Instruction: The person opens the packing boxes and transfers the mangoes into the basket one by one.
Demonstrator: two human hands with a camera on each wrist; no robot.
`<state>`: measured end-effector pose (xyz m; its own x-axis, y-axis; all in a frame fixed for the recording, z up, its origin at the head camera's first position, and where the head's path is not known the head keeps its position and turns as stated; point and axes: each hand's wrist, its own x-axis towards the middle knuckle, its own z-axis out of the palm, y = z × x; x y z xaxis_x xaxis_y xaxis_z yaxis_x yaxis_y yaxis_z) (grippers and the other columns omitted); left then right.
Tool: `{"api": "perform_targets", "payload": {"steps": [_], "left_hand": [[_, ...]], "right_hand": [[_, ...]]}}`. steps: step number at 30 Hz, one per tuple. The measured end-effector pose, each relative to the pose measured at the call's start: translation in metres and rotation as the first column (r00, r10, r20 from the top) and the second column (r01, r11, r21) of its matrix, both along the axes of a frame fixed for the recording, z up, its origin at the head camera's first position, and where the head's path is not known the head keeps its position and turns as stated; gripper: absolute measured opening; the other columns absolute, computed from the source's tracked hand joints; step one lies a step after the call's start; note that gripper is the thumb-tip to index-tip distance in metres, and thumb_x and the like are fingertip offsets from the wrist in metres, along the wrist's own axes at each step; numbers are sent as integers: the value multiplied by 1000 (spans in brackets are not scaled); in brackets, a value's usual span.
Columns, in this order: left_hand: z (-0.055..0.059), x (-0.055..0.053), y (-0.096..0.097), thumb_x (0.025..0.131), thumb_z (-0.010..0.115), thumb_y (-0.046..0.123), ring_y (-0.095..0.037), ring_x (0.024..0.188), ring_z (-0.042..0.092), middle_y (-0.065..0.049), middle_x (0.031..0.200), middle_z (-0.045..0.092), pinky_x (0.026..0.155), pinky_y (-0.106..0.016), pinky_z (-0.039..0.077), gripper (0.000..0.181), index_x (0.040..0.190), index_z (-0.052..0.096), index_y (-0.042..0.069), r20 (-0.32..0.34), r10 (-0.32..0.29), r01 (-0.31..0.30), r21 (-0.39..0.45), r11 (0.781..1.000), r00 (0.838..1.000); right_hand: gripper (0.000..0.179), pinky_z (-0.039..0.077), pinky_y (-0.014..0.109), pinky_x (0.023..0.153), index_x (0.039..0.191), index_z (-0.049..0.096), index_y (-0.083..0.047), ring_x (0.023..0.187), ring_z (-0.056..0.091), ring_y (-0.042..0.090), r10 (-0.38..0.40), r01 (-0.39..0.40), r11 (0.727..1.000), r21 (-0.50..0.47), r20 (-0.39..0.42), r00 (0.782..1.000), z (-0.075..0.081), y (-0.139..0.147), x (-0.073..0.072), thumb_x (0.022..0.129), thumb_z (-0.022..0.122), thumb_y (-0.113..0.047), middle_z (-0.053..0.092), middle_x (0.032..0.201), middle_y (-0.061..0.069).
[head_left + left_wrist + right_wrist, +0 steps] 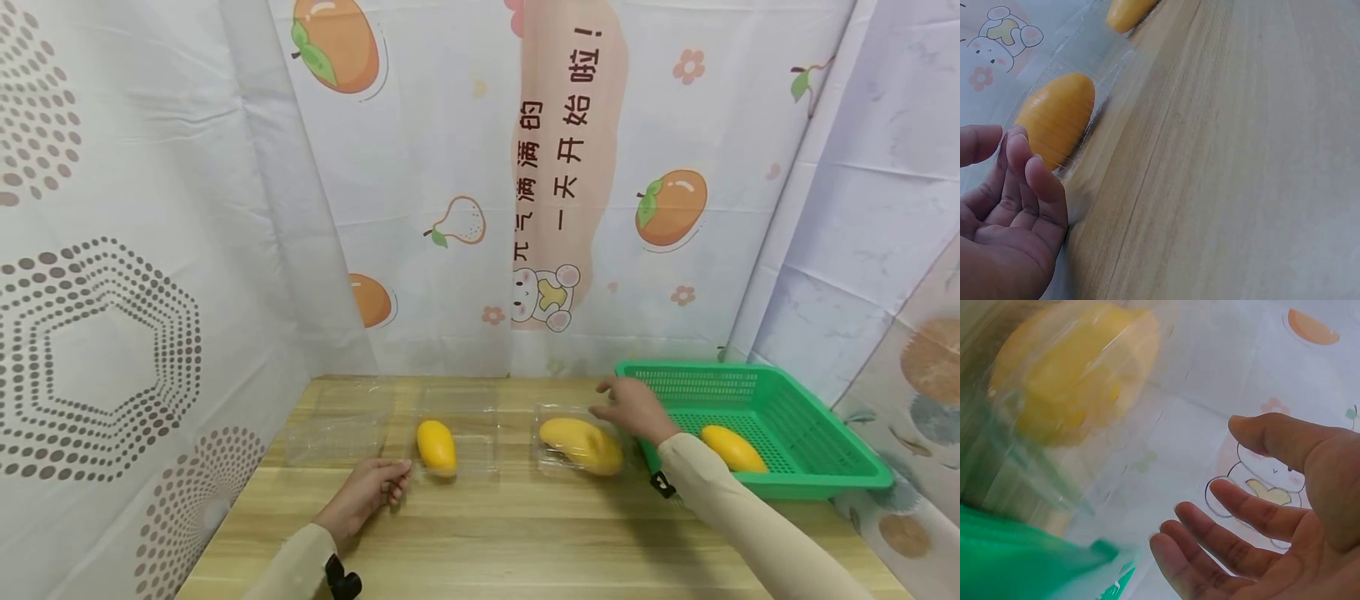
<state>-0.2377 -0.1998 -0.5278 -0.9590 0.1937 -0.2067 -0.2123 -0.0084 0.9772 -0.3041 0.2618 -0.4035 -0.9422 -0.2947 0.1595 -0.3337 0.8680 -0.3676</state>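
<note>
In the clear box (557, 410) on the right side of the table (487, 546) lies yellow fruit (581, 445). The plastic blurs it, so I cannot tell if it is one piece or two. The right hand (636, 407) is up by the back corner of this box, near the left end of the green basket. Its fingers are spread apart, with a wide gap to the thumb, and it holds nothing.

In the middle, a yellow mango (437, 447) sits in the left part of another clear box (477, 455). The left hand (366, 495) is at the front left corner of that box. Its fingers are bent, and the tips of its thumb and first finger come close together by the plastic. I cannot tell if they pinch the edge.

On the left is a third clear box (337, 435). On the right, the green basket (843, 481) has lots of little holes, and one more mango (733, 449) lies in it, near the front. Both sleeves (750, 510) are light tan. Behind the table hangs a white cloth (442, 125) with orange fruit, pink flowers, a white bunny and dark writing on it.
</note>
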Motion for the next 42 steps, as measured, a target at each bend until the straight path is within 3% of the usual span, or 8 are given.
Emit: {"api": "perform_targets", "payload": {"steps": [9,16,25,30,37,42], "left_hand": [[0,2,-2,103,65,25,-11,71,54,-6,87,64,65,-25,50,36,111,64,-11,-9,-7,7,-6,1000,1000],[1,-1,-2,102,66,26,-11,70,54,-6,86,64,65,-25,50,36,109,64,-10,-8,-2,2,4,1000,1000],[-2,-1,-1,102,65,24,-11,70,54,-5,85,65,65,-24,50,36,111,64,-10,-4,2,-2,5,1000,1000],[-1,-1,-1,103,65,25,-11,71,55,-6,86,66,66,-25,50,36,112,64,-10,-9,8,-8,-4,1000,1000],[-2,-1,0,102,66,25,-11,71,55,-6,86,66,66,-25,50,35,110,65,-9,-5,0,0,1,1000,1000],[-1,-1,0,103,65,25,-11,71,55,-6,85,66,65,-25,50,33,109,65,-8,-10,4,-4,-5,1000,1000]], "right_hand": [[38,57,50,79,116,70,2,97,68,35,12,-11,1000,-24,5,1000,-1,-24,3,91,79,-25,71,108,19],[37,57,48,82,114,71,-1,95,69,32,19,-19,1000,19,-14,1000,-2,-44,2,90,81,-27,73,105,15],[39,56,48,85,116,70,0,98,67,31,38,-38,999,2,22,999,-9,-72,2,89,82,-25,71,109,17],[37,56,47,83,114,73,-3,95,67,27,46,-45,999,27,-10,999,-14,-83,1,87,82,-26,72,105,10],[37,56,44,87,116,73,-5,98,65,24,49,-50,998,25,42,998,-21,-99,1,88,83,-27,72,108,9],[32,56,44,84,110,74,-5,95,66,24,108,-108,994,1,-14,994,-23,-111,3,86,85,-23,73,105,8]]}}
